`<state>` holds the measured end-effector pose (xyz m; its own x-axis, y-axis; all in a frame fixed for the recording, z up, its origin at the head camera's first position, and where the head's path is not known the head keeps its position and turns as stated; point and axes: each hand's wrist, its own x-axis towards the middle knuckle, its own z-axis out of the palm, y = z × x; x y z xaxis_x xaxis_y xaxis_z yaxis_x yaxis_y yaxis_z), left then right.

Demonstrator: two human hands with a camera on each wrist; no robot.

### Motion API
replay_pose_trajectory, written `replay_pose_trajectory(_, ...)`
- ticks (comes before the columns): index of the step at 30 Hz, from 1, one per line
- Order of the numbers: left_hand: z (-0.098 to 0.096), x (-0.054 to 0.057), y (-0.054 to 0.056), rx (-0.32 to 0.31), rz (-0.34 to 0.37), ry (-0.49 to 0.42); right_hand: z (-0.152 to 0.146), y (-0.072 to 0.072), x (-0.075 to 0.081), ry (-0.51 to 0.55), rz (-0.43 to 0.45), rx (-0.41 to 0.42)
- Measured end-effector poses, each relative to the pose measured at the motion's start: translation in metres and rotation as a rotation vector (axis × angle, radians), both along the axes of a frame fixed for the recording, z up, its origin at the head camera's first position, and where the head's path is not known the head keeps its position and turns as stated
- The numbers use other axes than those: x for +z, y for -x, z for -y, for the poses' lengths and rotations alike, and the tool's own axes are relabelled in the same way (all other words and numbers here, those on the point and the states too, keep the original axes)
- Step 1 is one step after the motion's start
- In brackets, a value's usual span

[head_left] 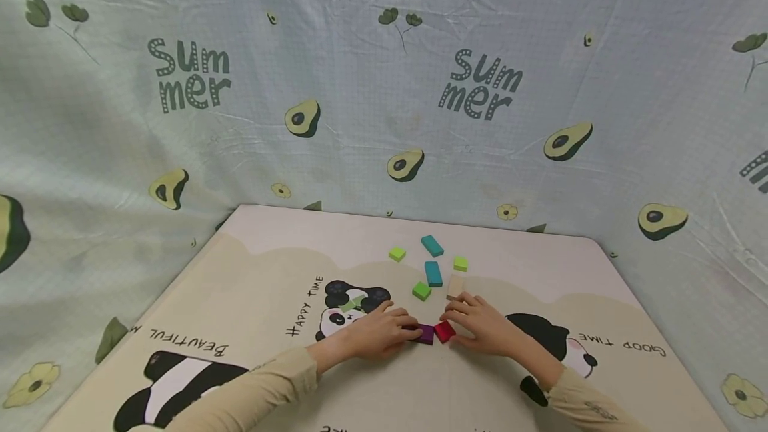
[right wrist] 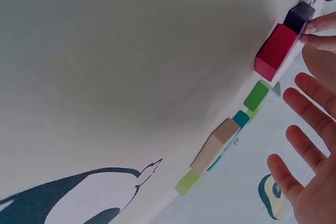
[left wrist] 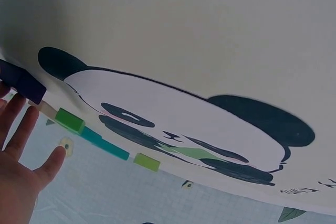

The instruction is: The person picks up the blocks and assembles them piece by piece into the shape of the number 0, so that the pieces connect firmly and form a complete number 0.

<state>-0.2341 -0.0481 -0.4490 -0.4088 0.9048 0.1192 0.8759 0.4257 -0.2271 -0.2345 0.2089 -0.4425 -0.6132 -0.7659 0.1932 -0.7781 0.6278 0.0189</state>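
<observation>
My left hand (head_left: 384,332) grips the left part of a dark purple block (head_left: 425,334), its fingertips curled about the block and covering that end. Right against the purple block's other end lies a red block (head_left: 445,331), turned at an angle. My right hand (head_left: 483,327) is just right of the red block, thumb and index close to it. In the right wrist view the fingers (right wrist: 310,124) are spread and apart from the red block (right wrist: 275,52). A beige block (head_left: 455,287) lies just beyond the right fingertips.
Farther back lie two teal blocks (head_left: 433,274) and three light green ones, the nearest green block (head_left: 422,291) in front of the teal pair. The panda-print tabletop (head_left: 270,265) ends at a back edge against a hanging avocado-print cloth (head_left: 360,85).
</observation>
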Motion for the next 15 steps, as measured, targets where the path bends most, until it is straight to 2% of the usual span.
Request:
replay_pose_trajectory(5,-0.0002,0.0007,0.0006,0.002,0.011,-0.002,-0.0003,-0.004,0.0002,-0.01,-0.012,0.034)
replay_pose_trajectory(11,-0.0001,0.0003,0.0009,-0.008,0.006,-0.006,0.0008,-0.0063,0.0008,-0.06,0.024,0.033)
replay_pose_trajectory(15,0.0006,0.0001,0.0016,-0.028,-0.009,-0.014,0.0005,-0.0048,0.0018,-0.05,0.033,0.048)
